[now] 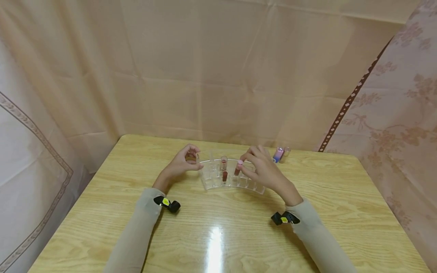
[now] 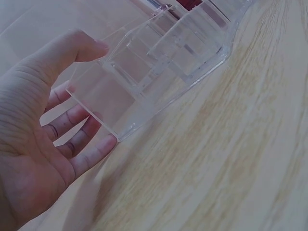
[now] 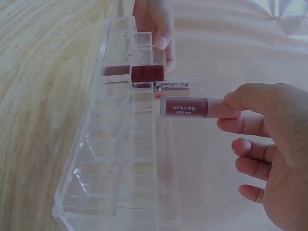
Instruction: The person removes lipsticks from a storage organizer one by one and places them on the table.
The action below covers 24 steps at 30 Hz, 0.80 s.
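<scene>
A curved, clear acrylic lipstick organizer (image 1: 209,185) with stepped compartments stands near the back of the table. My left hand (image 1: 181,163) grips its left end, thumb by the top edge and fingers against the side wall (image 2: 103,101). Between right thumb and index finger, my right hand (image 1: 263,168) pinches a lip gloss tube (image 3: 185,108) by its pink cap. The tube's dark red body points down over the organizer's middle; whether it touches a compartment I cannot tell. A dark red lip tube (image 1: 224,176) sits in the front row, with a clear-capped one (image 1: 223,163) behind it.
Beyond my right hand, a pink-to-blue tube (image 1: 278,154) and a clear-capped tube (image 1: 286,152) lie close together near the table's back edge. The wooden table (image 1: 184,235) meets a beige curtain (image 1: 222,76) behind. Patterned cloth (image 1: 403,113) hangs at the right.
</scene>
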Each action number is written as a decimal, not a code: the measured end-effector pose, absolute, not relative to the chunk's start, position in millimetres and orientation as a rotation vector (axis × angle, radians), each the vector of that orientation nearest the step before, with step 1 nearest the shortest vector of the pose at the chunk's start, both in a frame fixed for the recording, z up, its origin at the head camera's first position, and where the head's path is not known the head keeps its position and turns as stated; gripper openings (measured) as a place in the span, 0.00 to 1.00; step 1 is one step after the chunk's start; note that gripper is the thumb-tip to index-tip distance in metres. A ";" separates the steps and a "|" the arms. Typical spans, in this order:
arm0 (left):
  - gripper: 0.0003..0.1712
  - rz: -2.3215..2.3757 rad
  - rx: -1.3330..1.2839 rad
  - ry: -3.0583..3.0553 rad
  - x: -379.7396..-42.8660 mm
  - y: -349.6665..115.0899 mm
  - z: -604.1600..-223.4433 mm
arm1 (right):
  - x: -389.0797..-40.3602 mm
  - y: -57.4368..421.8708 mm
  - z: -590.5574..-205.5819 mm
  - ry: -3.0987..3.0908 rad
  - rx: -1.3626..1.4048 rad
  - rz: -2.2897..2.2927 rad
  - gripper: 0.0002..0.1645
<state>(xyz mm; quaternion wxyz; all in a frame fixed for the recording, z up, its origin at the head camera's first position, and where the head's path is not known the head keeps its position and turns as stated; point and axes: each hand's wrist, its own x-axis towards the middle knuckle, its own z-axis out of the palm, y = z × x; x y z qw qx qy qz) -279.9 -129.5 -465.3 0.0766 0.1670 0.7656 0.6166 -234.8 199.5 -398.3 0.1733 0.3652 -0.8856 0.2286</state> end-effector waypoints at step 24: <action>0.35 1.826 0.485 2.307 -279.4 -129.5 -465.3 | -231.3 207.7 -382.6 -2.492 0.997 0.674 0.07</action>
